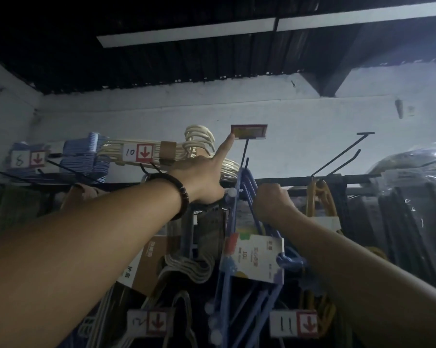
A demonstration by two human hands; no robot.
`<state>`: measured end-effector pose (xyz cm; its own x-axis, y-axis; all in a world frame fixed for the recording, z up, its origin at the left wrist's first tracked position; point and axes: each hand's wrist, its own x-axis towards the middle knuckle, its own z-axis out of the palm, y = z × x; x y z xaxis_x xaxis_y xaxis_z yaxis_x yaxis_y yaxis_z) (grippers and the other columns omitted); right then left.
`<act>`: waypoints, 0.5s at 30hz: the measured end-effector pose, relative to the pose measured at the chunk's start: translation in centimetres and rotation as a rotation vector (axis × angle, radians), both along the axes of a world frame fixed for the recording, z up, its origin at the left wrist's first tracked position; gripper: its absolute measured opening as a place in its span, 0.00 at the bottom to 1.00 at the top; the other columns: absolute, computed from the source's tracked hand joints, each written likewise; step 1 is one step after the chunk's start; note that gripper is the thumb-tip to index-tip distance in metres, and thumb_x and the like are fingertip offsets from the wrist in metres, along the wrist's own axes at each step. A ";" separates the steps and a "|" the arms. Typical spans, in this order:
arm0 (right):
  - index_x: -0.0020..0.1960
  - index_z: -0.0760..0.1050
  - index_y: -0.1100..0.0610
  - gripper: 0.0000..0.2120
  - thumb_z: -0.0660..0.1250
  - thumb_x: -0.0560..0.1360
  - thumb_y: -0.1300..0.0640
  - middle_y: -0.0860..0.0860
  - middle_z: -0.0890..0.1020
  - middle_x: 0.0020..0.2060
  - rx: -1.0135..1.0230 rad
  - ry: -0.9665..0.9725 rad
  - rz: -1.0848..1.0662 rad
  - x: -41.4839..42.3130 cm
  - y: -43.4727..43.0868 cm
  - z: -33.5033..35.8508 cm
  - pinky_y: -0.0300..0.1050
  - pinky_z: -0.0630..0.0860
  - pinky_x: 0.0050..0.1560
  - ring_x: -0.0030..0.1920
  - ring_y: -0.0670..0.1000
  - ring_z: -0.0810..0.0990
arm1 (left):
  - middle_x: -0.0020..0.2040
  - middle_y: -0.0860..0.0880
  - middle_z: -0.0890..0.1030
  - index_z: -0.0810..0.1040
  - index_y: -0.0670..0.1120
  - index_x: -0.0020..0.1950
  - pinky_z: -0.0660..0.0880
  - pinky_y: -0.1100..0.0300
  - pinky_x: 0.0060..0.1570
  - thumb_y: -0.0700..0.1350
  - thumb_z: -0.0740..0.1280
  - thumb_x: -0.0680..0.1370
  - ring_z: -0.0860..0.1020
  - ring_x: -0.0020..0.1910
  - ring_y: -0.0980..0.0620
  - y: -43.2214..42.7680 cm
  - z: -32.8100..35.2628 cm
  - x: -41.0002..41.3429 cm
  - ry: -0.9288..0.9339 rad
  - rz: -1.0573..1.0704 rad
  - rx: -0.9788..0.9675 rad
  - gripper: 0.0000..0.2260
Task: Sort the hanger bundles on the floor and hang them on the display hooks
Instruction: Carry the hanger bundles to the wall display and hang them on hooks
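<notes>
Both arms are reaching up to the rack. The right hand (272, 203) is gripping one blue hanger bundle (247, 182) near its top, fingers curled round the plastic. The bundle is hanging down between the two arms, with one paper card (257, 257) wrapped round it. Its hook ends are sitting right at a dark display hook (244, 150), though whether they are over it is unclear. The left hand (204, 177), one dark bracelet (178, 194) on its wrist, is stretching its index finger (224, 149) to touch the single red tag (248, 131) at that hook's tip; its other fingers are folded out of sight, so I cannot tell whether they are holding anything. Two cream hanger bundles are showing, one lying on top (186, 151) and one hanging lower (186, 270). One yellow hanger bundle (321, 197) is hanging from the rail (299, 180) just right of the right hand. Four numbered labels (139, 153) with red arrows are reading 8, 10, 2 and 11
</notes>
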<state>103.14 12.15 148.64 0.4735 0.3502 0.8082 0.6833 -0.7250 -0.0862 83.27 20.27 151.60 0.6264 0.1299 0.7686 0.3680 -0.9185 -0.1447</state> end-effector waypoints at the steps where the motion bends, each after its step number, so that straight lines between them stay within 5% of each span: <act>1: 0.57 0.80 0.62 0.08 0.65 0.81 0.60 0.51 0.74 0.38 -0.006 0.010 -0.008 0.4 0.1 -0.4 0.40 0.70 0.32 0.34 0.48 0.74 | 0.40 0.44 0.81 0.24 0.63 0.79 0.76 0.55 0.28 0.47 0.68 0.80 0.79 0.31 0.48 0.0 -0.2 0.1 0.001 0.010 0.003 0.52; 6: 0.57 0.78 0.60 0.10 0.64 0.83 0.54 0.51 0.76 0.37 0.069 0.131 0.086 0.3 0.4 -0.7 0.43 0.71 0.31 0.35 0.49 0.77 | 0.44 0.48 0.79 0.25 0.65 0.79 0.78 0.57 0.25 0.46 0.70 0.80 0.81 0.32 0.49 0.4 -1.7 0.5 -0.031 0.016 -0.032 0.53; 11: 0.60 0.65 0.55 0.19 0.64 0.81 0.41 0.50 0.74 0.43 0.106 0.130 0.132 -2.2 -1.2 -2.5 0.45 0.68 0.32 0.38 0.50 0.75 | 0.48 0.48 0.78 0.35 0.63 0.82 0.80 0.54 0.34 0.55 0.69 0.81 0.81 0.39 0.50 1.2 -4.2 -0.9 -0.026 0.039 -0.055 0.46; 15: 0.63 0.68 0.55 0.21 0.62 0.79 0.41 0.58 0.76 0.57 0.098 -0.042 0.152 -6.3 -3.0 -5.8 0.55 0.77 0.48 0.57 0.63 0.78 | 0.47 0.54 0.79 0.49 0.63 0.81 0.79 0.51 0.41 0.59 0.68 0.80 0.79 0.41 0.51 2.0 -9.1 -4.5 -0.056 0.007 -0.076 0.36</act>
<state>96.80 9.18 142.83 0.3865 0.3332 0.8600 0.7886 -0.6029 -0.1208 78.82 22.23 142.54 0.5813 0.1936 0.7903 0.3799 -0.9235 -0.0532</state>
